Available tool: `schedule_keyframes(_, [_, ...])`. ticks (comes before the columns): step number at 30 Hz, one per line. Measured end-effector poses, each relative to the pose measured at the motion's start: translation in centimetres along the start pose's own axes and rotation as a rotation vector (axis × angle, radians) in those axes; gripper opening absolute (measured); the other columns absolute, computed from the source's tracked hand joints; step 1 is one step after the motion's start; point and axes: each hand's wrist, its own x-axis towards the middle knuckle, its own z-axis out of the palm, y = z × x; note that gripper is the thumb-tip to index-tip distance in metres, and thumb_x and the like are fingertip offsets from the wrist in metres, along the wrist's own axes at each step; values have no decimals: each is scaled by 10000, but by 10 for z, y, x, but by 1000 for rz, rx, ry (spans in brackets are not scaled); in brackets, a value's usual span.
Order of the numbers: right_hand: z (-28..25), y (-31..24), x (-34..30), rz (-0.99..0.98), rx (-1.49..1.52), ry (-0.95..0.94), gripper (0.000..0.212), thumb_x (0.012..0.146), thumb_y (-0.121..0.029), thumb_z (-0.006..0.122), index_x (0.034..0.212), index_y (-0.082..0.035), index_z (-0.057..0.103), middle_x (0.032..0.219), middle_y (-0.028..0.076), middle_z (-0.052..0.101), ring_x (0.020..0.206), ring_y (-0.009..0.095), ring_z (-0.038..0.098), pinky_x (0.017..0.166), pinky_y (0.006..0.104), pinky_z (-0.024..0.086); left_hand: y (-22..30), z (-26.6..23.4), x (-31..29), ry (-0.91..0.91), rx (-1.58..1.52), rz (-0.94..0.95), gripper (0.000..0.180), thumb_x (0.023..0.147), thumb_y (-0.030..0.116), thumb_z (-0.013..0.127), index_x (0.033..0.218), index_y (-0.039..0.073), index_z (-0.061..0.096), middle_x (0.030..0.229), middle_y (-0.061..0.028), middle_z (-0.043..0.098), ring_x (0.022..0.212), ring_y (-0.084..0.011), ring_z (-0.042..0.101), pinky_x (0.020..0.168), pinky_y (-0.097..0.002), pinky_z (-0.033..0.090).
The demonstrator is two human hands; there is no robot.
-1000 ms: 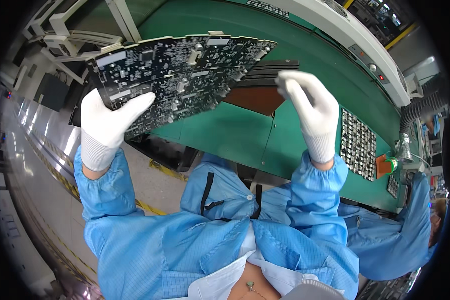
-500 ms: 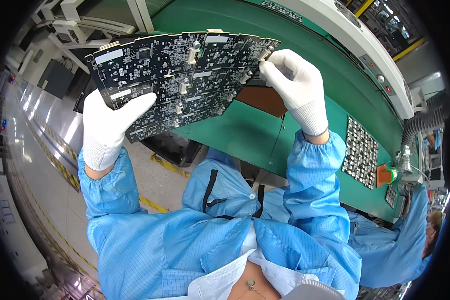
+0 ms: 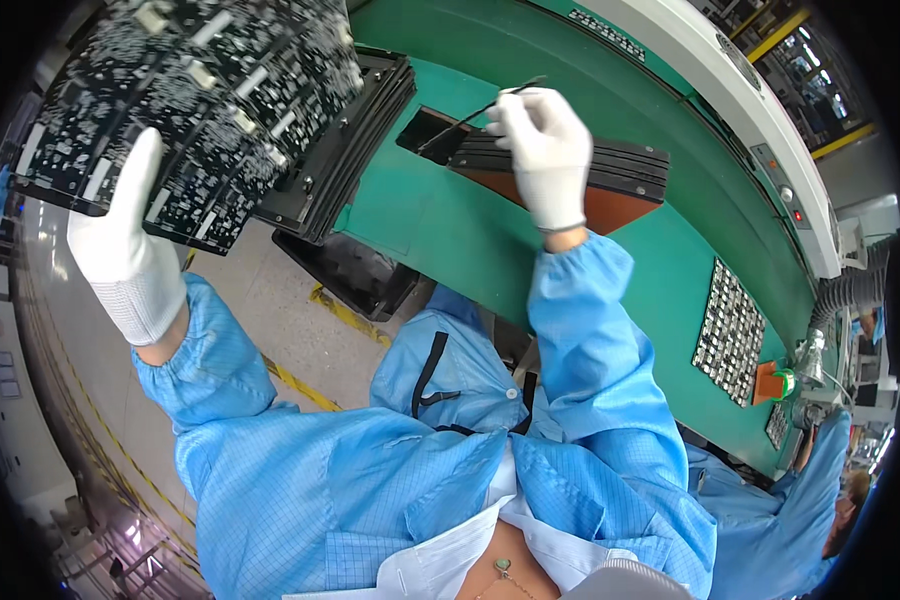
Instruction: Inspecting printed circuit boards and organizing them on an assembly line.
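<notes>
My left hand (image 3: 130, 240), in a white glove, grips a large black circuit board panel (image 3: 185, 105) at its lower edge, thumb across its face. The panel is tilted up at the far left, slightly blurred, and full of small components and pale connectors. My right hand (image 3: 545, 140), also gloved, pinches a thin black stick-like tool (image 3: 460, 128) over the green bench; its exact kind cannot be made out. Beneath that hand lies a stack of black plates (image 3: 620, 168) with a brown side. A black layered fixture (image 3: 355, 140) stands beside the panel.
The green bench (image 3: 440, 235) runs to the right under a white machine housing (image 3: 770, 140). On it lie a panel of small boards (image 3: 730, 335) and an orange holder (image 3: 768, 383). A co-worker's blue sleeve (image 3: 805, 510) is at lower right. A black bin (image 3: 345, 270) sits below the bench edge.
The panel went left and up with my left hand. My right hand has left the panel's right edge and now holds the thin black tool, lower and further left.
</notes>
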Motion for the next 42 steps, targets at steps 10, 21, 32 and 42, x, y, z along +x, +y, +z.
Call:
schedule_keyframes(10, [3, 2, 16, 152, 213, -257, 490, 1017, -287, 598, 1390, 24, 533, 1128, 125, 706, 965, 247, 679, 897, 346, 546, -26, 30, -18, -17, -736, -524, 290, 924, 40, 690, 1212, 11, 684, 1163, -109, 693, 1028, -201, 693, 878, -299, 590])
schedule_keyframes(21, [-63, -138, 67, -616, -842, -107, 287, 846, -68, 638, 1125, -20, 685, 1001, 121, 687, 839, 223, 632, 748, 300, 518, -19, 147, -77, -336, -1383, -922, 385, 977, 84, 623, 1349, -9, 584, 1232, -154, 656, 1123, -236, 670, 955, -367, 571])
schedule_keyframes(32, [-71, -180, 138, -408, -991, -593, 290, 948, -216, 668, 1072, 45, 694, 881, 165, 698, 860, 197, 643, 823, 336, 508, -26, 181, -177, -823, -715, -477, 335, 1016, 108, 608, 1299, -72, 603, 1162, -175, 713, 1080, -207, 690, 955, -300, 540])
schedule_keyframes(42, [-76, -164, 169, -282, -1025, -770, 374, 972, -292, 668, 1163, 29, 691, 952, 116, 722, 899, 177, 621, 849, 342, 500, -27, 178, -177, -800, -807, -490, 312, 1014, 96, 598, 1283, -60, 616, 1155, -167, 716, 1096, -205, 689, 974, -301, 527])
